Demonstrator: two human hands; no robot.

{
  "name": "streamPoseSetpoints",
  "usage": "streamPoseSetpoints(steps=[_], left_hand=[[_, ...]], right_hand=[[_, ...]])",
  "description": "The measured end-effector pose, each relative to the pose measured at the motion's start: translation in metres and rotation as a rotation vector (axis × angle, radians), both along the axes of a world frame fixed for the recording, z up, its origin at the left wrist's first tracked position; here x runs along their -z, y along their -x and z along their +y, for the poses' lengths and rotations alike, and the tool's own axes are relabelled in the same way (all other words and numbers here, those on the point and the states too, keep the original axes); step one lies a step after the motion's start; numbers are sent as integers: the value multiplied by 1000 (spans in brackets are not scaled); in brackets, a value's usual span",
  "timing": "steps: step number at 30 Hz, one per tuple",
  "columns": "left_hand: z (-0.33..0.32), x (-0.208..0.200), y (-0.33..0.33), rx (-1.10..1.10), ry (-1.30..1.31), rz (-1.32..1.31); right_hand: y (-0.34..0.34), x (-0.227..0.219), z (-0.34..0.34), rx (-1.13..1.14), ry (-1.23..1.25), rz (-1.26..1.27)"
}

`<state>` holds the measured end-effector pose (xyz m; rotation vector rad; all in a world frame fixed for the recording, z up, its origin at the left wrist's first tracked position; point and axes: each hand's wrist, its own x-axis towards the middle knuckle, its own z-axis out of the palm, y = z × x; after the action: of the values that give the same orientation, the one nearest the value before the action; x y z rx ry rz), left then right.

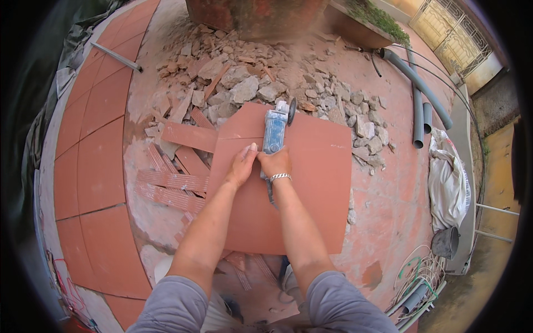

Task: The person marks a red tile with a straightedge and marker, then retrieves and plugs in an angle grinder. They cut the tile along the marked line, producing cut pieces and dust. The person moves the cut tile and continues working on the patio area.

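Observation:
A large terracotta-red tile (311, 194) lies flat on the ground in front of me, with its far left corner cut off at a slant. My right hand (275, 163), a metal bracelet on its wrist, grips the body of a blue angle grinder (274, 129). The grinder's disc (291, 111) sits at the tile's far edge. My left hand (242, 165) rests on the tile just left of the grinder, its thumb touching the tool's rear. The grinder's cord (270, 195) trails back across the tile.
A heap of broken stone and tile rubble (250, 83) lies beyond the tile. Cut tile strips (172, 183) lie to the left, next to laid red tiles (100, 166). Grey pipes (419, 105), a white sack (447, 183), a bucket (446, 242) and coiled wire (419, 272) are on the right.

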<state>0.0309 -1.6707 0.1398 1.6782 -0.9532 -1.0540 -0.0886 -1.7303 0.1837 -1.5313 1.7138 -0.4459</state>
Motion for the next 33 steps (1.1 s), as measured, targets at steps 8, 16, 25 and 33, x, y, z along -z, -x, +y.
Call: streamPoseSetpoints(steps=[8, 16, 25, 33], left_hand=[[1, -2, -1, 4, 11, 33], [0, 5, -1, -7, 12, 69], [0, 5, -1, -4, 17, 39], [-1, 7, -1, -9, 10, 51]], right_hand=[[1, 1, 8, -10, 17, -5], [2, 2, 13, -6, -9, -4], [5, 5, 18, -12, -36, -28], [6, 8, 21, -11, -27, -20]])
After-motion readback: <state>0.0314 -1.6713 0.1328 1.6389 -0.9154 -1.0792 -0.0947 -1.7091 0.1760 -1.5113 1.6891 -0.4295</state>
